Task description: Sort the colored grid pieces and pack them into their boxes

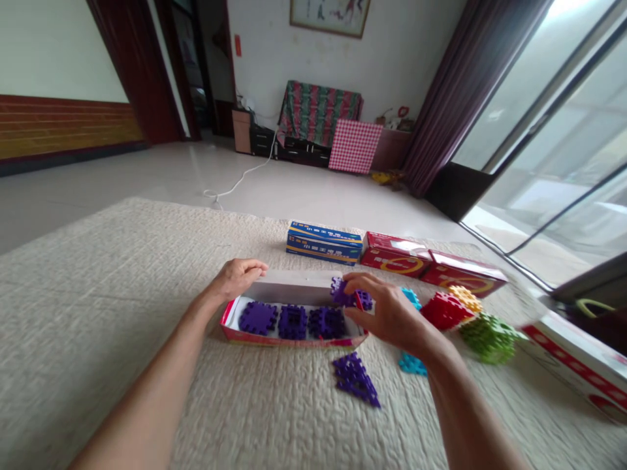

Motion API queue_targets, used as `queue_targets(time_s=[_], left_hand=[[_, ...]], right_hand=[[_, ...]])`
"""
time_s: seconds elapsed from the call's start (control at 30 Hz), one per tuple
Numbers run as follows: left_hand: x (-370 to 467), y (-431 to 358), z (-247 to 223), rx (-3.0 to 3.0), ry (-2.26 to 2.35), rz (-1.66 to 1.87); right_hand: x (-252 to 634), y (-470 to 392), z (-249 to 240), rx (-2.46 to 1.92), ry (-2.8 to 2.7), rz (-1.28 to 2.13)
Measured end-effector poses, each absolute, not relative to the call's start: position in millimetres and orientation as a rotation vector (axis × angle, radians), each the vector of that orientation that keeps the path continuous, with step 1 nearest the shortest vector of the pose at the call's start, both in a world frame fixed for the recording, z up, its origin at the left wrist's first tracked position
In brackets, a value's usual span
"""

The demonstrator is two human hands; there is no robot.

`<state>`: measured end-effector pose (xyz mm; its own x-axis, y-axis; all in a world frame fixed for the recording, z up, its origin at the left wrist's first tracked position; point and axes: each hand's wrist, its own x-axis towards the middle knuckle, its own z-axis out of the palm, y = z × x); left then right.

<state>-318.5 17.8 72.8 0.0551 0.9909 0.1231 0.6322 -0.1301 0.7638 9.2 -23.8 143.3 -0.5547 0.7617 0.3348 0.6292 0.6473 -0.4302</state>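
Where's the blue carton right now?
Head view, upper middle of the mat: the blue carton sits just left of the red cartons, beyond the open box.

Daylight enters through tall glass panels on the right, beside a dark purple curtain, and falls across a pale, glossy floor partly covered by a cream quilted mat. Against the far white wall, below a framed picture, stands a low cabinet draped with a patterned red-and-green cloth and a red-and-white checked one. At left, a dark doorway opens beyond a wall with a brick-patterned lower band.
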Motion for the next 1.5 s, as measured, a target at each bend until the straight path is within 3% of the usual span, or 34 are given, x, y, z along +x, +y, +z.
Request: queue_targets(time_s=[0.3,0.53,0.93,1.17,1.5], left_hand=[[-315.9,16.0,76.8,1.714,1.592,0.935],[-318.1,18.2,73.9,1.707,1.545,0.933],[-317.8,18.3,73.0,1.667,1.578,0.863],[-319.0,20.9,72.8,1.651,1.600,0.833],[-318.7,21.2,72.3,1.627,1.594,0.854]], right_hand=[[-97.2,-32.4,120.7,-0.879,-2.545,0.581],[-126.1,-27.4,115.5,-0.829,-2.577,0.588],[0.8,0.7,148.3,-1.192,-2.138,0.142],[52.9,35.0,107.6,-1.566,-2.361,0.203],[56.8,48.3,74.6,-1.641,-2.584,0.258]])
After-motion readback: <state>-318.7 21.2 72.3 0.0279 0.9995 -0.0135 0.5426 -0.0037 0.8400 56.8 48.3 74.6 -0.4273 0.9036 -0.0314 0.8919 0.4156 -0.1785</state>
